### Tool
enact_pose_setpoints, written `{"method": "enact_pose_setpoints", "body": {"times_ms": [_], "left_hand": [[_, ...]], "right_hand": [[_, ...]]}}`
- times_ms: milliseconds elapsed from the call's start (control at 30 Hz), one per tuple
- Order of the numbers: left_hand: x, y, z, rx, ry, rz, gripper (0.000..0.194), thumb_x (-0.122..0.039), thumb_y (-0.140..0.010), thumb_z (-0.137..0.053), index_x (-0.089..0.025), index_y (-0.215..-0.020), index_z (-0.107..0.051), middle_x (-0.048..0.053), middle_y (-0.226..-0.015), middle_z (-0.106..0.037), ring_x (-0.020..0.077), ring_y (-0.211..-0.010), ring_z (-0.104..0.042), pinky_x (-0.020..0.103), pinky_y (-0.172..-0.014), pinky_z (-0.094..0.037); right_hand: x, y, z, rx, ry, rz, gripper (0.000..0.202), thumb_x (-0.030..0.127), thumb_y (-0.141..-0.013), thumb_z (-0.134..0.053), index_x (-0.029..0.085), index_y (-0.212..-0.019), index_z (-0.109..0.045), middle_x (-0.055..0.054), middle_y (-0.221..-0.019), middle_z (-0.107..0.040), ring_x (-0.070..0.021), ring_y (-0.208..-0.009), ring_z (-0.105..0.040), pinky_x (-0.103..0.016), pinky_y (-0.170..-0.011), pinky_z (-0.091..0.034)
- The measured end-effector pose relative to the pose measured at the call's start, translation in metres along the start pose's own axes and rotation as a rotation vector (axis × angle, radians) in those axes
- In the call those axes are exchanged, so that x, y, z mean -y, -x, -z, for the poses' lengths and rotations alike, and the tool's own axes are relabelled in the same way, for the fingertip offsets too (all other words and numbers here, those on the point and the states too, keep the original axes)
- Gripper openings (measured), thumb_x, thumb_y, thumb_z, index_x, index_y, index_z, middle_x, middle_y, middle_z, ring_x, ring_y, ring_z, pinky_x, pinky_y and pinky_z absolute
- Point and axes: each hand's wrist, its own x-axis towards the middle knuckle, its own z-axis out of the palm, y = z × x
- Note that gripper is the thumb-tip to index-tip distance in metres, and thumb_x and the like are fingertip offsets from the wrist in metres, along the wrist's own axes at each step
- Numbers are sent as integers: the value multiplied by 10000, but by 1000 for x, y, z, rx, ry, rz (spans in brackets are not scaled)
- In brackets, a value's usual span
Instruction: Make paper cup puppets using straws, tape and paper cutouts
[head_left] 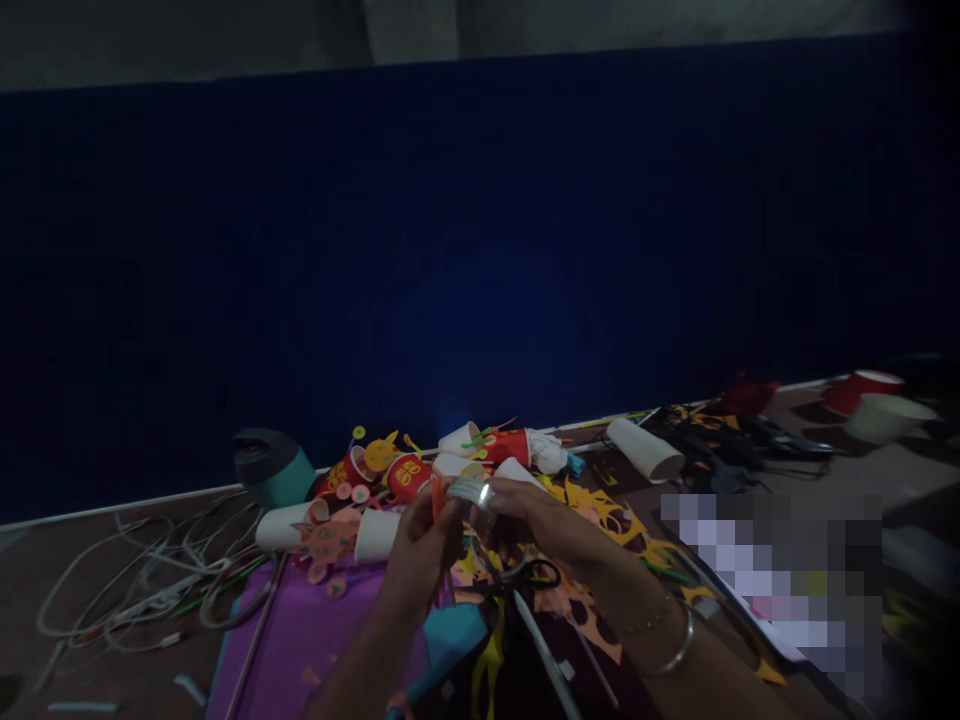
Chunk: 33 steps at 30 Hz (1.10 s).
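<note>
My left hand [429, 553] is closed around a thin orange piece [438, 497] near the middle of the view. Close beside it on the right, my right hand [525, 515] has its fingers closed at a shiny, silvery roll that looks like clear tape [472, 491]. The two hands almost touch, and the roll lies between their fingertips. Below them are black-handled scissors [541, 573] and yellow paper scraps. A white paper cup [376, 537] lies just left of my left hand.
Purple sheets [300, 630] lie at the lower left, beside coiled white cables [142, 560]. A teal and dark container [274, 468], red cups [409, 478] and another white cup [645, 450] line the blue wall [480, 250]. Yellow cut paper [600, 505] spreads to the right.
</note>
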Motion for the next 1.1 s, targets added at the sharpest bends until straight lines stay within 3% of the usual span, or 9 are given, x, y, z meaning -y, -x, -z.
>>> {"method": "enact_pose_setpoints", "body": {"times_ms": [100, 267, 400, 567, 733, 833, 1100], "left_hand": [[-2, -1, 2, 8, -80, -40, 335, -432, -635, -728, -183, -806, -584, -91, -478, -426, 29, -372, -303, 175, -388, -247], [2, 0, 2, 8, -27, 26, 321, -435, -643, -722, -186, -778, -571, -100, -448, -394, 29, -359, -313, 163, -377, -243], [6, -1, 1, -19, 83, 34, 309, -406, -651, -735, -190, -797, -569, -73, -542, -508, 22, -392, -389, 142, -400, -291], [0, -1, 0, -47, 126, 47, 323, -395, -619, -758, -191, -828, -621, -58, -566, -562, 39, -415, -455, 143, -420, -352], [-12, 1, 5, -21, -51, -146, 479, -275, -640, -759, -214, -1091, -608, -11, -755, -667, 117, -687, -606, 203, -668, -479], [-18, 4, 11, 51, -226, -220, 389, -245, -718, -694, -213, -1100, -624, 19, -906, -692, 151, -839, -619, 252, -817, -469], [-23, 10, 19, 84, -603, -476, 225, -199, -791, -597, -219, -1004, -666, 31, -940, -702, 188, -877, -639, 250, -754, -492]], "right_hand": [[0, -1, -2, -21, -49, -25, 190, 249, -784, -410, 175, -796, -585, 0, -624, -562, -95, -478, -458, -210, -448, -315], [-3, -2, -4, -41, -86, -6, 189, 209, -723, -382, 172, -767, -562, 12, -617, -512, -90, -501, -429, -199, -460, -312], [-6, -3, -5, -51, -100, -12, 228, 146, -648, -383, 170, -806, -546, 19, -633, -493, -86, -507, -432, -194, -460, -319], [0, 1, -4, 52, -34, 31, 149, 277, -823, -432, 177, -830, -542, 5, -678, -514, -96, -549, -470, -215, -495, -360], [4, 6, -5, -40, 186, 137, 202, 334, -867, -456, 178, -775, -542, 22, -655, -475, -97, -563, -446, -227, -526, -379], [5, 7, -6, -46, 262, 152, 202, 322, -867, -453, 178, -744, -522, 28, -662, -453, -99, -585, -441, -232, -544, -377], [7, 10, -9, 25, 258, 119, 195, 271, -882, -388, 181, -799, -541, -7, -747, -522, -125, -660, -488, -255, -605, -421]]}}
